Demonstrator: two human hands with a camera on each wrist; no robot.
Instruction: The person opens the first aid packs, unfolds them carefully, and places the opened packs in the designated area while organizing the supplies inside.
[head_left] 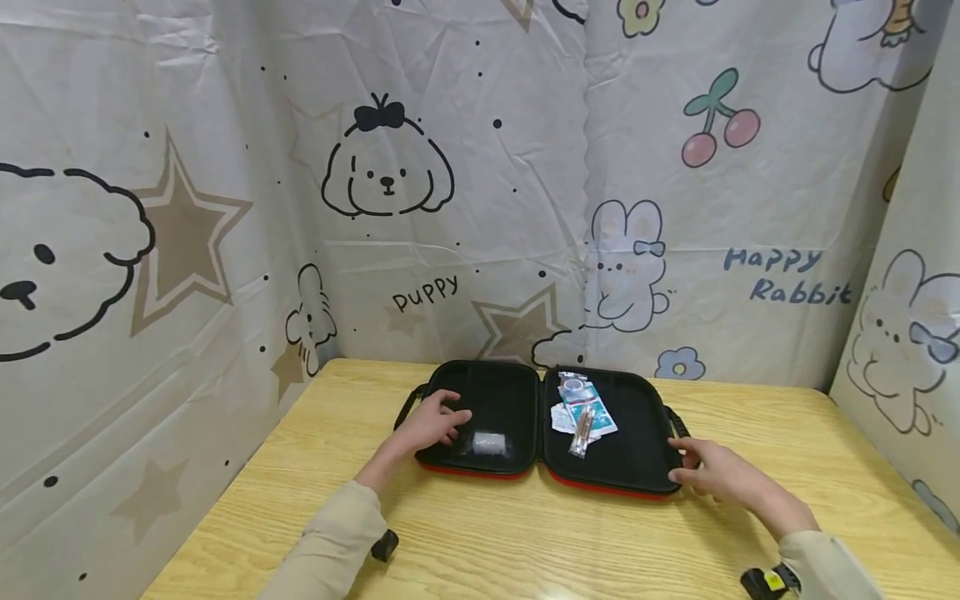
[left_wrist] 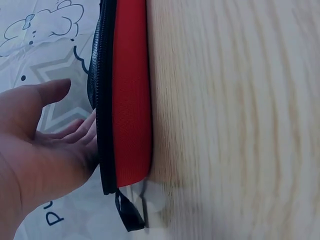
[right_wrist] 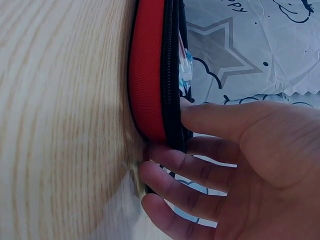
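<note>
A zippered case, black inside and red outside, lies unfolded on the table with a handle at each end. My left hand is over the case's left half, fingers loosely spread and holding nothing; in the left wrist view the fingertips pass behind the zipper rim. A small whitish roll lies near that half's front edge. My right hand grips the case's right edge, thumb at the rim and fingers around the outer side. In the right half lie teal-and-white packets and a clear pack of thin sticks.
The case rests on a wood-grain table near its back edge. A patterned curtain hangs behind and along both sides. A clear wrapped ring-shaped item lies above the packets. A black handle sticks out at the right end.
</note>
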